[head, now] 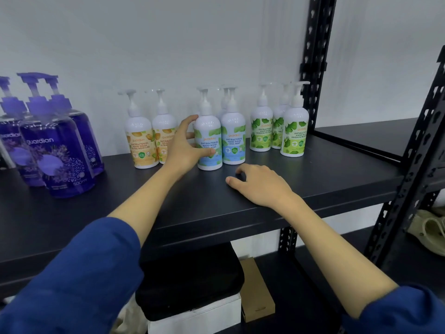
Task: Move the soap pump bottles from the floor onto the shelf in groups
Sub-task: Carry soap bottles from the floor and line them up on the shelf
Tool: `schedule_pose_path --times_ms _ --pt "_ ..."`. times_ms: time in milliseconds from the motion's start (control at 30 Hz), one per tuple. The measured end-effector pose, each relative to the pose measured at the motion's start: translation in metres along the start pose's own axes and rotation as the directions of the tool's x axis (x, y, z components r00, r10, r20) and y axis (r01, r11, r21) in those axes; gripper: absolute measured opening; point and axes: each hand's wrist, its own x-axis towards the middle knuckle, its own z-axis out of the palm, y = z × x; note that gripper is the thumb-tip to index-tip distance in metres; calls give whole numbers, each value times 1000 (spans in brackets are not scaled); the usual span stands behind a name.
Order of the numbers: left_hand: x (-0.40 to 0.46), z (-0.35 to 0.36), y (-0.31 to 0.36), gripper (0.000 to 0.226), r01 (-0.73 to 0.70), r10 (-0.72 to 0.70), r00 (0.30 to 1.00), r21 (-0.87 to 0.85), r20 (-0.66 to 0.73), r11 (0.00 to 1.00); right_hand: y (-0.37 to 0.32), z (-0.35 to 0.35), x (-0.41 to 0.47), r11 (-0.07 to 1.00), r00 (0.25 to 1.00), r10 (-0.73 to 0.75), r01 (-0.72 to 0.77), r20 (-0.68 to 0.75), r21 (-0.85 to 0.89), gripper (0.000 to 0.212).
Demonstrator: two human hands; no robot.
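Note:
Pump bottles stand in groups on the black shelf (313, 179). Purple bottles (55, 150) are at the left. Two white bottles with orange labels (140, 143) come after them. Blue-label Cool Mint bottles stand in the middle, with the front left one (209, 131) gripped by my left hand (185, 148), thumb across its label and fingers around its left side. A second blue-label bottle (233, 141) touches it on the right. Three green-label bottles (293, 133) stand at the right. My right hand (257, 183) rests on the shelf in front, fingers loosely curled, holding nothing.
A black shelf upright (315, 63) rises behind the green bottles and another post (419, 150) stands at the right. Below the shelf sit a black case (190, 285) on a white box, a brown carton (255, 288) and a beige shoe (431, 227).

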Motion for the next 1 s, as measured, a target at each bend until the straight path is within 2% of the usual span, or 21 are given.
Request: schedule_pose_path --times_ms 100,233,567,1000 --pt "1 4 -2 86 -61 65 997 103 -41 993 0 0 0 1000 1000 1 -1 -2 -1 48" --pt "4 5 -4 86 -76 83 996 129 -45 989 1 0 0 1000 1000 -4 4 2 -6 49" --pt "7 5 -5 88 -47 50 998 83 -33 995 1 0 1 1000 1000 -3 3 3 -9 49" --pt "2 6 1 86 -61 66 997 119 -43 991 2 2 3 1000 1000 -12 12 -6 -2 48"
